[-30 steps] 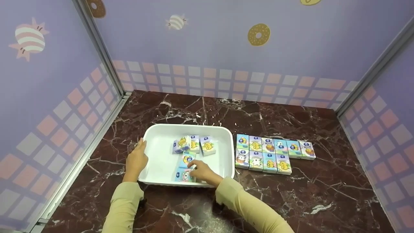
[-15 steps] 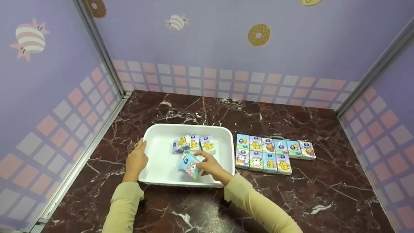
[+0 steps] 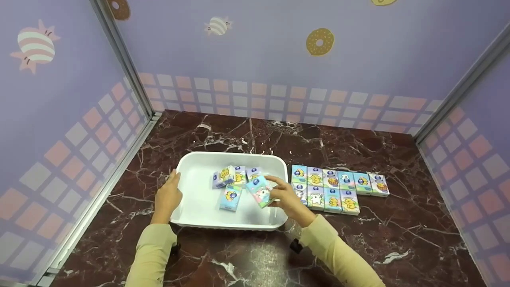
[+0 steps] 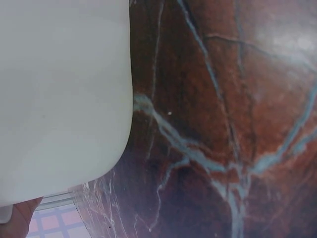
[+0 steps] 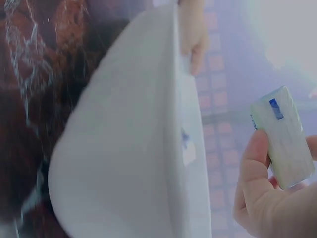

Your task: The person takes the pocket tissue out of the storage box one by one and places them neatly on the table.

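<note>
— What's the biggest thing?

— The dark table; its far side is twelve o'clock. Next, the white tub on it.

— And the neat packs?

— They lie in two rows at the tub's three o'clock, close together, maybe so they stay tidy. Four loose packs lie jumbled in the tub.

— What does the left hand do?

— It holds the tub at nine o'clock, likely so nothing slides.

— And the right hand?

— It pinches a small pack by its sides, probably so the picture faces up. That pack is at about nine o'clock from the hand, above the tub's three o'clock end.
</note>
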Tool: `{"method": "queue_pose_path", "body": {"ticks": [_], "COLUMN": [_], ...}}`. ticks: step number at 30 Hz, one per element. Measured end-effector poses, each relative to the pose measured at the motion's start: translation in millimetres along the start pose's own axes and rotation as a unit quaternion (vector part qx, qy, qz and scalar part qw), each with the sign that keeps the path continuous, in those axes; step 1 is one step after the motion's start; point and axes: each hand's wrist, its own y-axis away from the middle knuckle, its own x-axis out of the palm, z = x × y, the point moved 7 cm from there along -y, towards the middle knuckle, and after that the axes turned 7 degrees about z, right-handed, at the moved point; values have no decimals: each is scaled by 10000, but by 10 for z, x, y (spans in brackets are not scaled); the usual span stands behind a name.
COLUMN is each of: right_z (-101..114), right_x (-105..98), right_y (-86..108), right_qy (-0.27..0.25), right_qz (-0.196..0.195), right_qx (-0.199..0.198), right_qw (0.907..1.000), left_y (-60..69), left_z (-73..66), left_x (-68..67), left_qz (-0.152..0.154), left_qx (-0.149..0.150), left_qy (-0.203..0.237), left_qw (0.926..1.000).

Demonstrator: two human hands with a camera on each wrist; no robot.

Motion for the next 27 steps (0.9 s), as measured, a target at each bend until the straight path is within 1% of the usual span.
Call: {"method": "queue_pose_path", "body": {"ticks": [3,6,8,11,15,18,20,24,27], "right_z": [75,140,171,185,145,112,98,103,106], "right_x": [-175,-375,-530,-773,-1060,-1245,-1367,-1593,-1760], "right_y": [48,104,139,196,265,321,371,485,577], "right_qy": [-196,-341,-357,-384,-562,-608,-624,-422,-188], "right_qz": [-293,-620,-875,-1284,-1718,-1948,-2101,-2285,-2391], "right_qx": [-194,-360,-467,-515,-383,-268,-216,-143,26], "right_qw": [9992,9968,9944,9896,9828,9786,9754,9725,9708], "left_y": [1,1,0,0,0,1,5,10,7], "left_z": [-3,2,8,7,0,0,1,7,8], "left_x": [-5,1,6,3,-13,-17,-13,3,12], "left_qz": [-19,32,73,94,30,-14,23,110,142], "left_qx": [-17,-58,-78,-67,-25,-11,-18,-65,-91], "left_qy": [10,22,27,27,7,16,40,89,66], "left_qw": [10000,10000,9999,9999,10000,10000,10000,9999,9998]}}
